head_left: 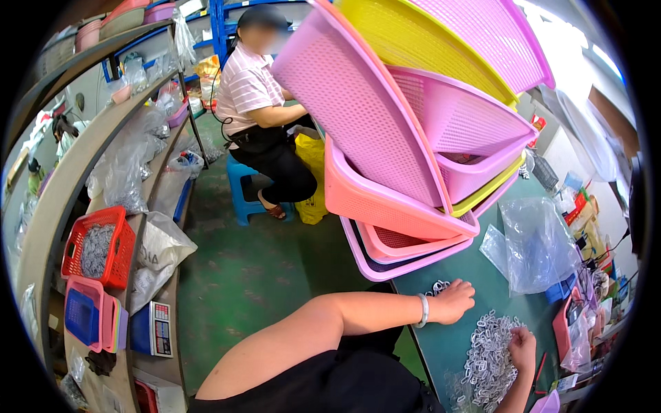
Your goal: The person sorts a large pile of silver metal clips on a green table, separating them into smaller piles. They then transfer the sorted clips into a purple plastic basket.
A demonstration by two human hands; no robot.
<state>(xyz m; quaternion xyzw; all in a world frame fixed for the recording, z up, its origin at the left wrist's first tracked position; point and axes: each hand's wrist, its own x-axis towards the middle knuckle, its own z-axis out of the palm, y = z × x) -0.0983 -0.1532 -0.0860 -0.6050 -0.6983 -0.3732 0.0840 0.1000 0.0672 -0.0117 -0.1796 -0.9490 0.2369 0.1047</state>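
Curling beside silvery oval metal links (486, 361) at the frame's lower right, the right hand (523, 349) sits below the left hand (451, 303); either's grip I cannot tell

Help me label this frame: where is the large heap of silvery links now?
In the head view, the silvery heap lies at lower right on the green table, just left of the right hand and, in the picture, below the left hand.

I see pink and yellow baskets (385, 131) stacked toward one o'clock. At ten, a co-worker (241, 110) sits on a blue stool (240, 177). A red basket (122, 256) stands at nine.
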